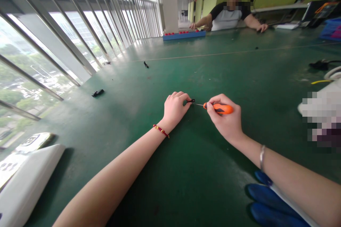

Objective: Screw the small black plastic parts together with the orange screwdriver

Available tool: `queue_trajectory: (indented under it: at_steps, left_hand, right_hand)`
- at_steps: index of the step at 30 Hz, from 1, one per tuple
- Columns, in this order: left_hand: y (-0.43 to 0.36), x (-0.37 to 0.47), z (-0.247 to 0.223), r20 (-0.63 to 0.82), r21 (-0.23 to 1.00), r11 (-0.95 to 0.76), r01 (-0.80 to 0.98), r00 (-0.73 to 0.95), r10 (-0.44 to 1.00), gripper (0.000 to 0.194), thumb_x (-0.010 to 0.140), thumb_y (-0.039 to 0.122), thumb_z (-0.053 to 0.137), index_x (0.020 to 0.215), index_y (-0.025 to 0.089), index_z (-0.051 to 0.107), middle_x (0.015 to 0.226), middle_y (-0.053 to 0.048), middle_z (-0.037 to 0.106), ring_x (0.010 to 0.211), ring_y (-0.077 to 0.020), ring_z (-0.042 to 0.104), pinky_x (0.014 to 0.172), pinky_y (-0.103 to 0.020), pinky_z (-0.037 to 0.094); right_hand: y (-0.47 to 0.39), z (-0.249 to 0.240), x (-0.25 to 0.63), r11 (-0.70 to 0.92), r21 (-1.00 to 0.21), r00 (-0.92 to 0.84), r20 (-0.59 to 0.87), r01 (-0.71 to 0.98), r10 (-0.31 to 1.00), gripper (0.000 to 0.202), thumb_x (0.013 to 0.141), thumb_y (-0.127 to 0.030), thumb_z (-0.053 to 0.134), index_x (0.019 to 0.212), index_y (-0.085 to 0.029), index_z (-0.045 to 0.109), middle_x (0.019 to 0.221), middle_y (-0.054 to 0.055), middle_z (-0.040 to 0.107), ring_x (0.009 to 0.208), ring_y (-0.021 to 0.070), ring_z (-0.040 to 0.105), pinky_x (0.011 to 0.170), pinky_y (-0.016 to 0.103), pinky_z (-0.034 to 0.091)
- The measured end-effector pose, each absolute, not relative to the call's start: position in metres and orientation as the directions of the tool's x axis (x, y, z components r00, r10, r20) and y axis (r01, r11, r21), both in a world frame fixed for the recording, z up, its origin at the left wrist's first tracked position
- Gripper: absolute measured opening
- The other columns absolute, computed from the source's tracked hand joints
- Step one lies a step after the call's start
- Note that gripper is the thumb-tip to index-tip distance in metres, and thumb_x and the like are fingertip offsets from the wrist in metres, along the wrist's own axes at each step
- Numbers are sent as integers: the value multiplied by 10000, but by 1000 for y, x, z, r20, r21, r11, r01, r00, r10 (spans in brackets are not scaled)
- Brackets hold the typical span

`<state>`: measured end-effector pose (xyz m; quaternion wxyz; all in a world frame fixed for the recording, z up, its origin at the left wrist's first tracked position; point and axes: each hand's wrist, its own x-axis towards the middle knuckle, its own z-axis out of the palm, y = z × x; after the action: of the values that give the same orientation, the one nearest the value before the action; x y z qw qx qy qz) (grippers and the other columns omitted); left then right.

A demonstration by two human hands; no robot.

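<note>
Near the middle of the green table [149, 120], my left hand [176, 107] pinches a small black part [191, 101] between thumb and fingertips. Its exact kind is too small to make out. My right hand [225, 117] is closed round the orange and black handle of a screwdriver [225, 109]. The thin shaft points left, and its tip is at or close to the black part; whether they touch I cannot tell.
Small black pieces [98, 93] lie at the left. A blue glove [277, 202] rests under my right forearm. White boxy objects [34, 181] stand at the lower left, beside a metal railing [80, 17]. Across the table sits a person [229, 17] near a blue strip [184, 35].
</note>
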<state>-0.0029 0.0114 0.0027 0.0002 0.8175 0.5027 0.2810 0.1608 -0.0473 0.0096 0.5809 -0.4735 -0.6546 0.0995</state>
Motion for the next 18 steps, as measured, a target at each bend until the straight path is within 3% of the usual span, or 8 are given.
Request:
queue_trajectory:
  at_steps: [18]
  left_hand:
    - [12, -3, 2, 462, 312, -512, 801, 343, 818, 50, 808, 219, 619, 818, 223, 668, 954, 2, 691, 898, -189, 593, 794, -312, 439]
  right_hand:
    - [-47, 10, 160, 507, -699, 123, 640, 504, 758, 95, 766, -230, 586, 679, -212, 551, 631, -21, 597, 556, 120, 544, 557, 235, 412]
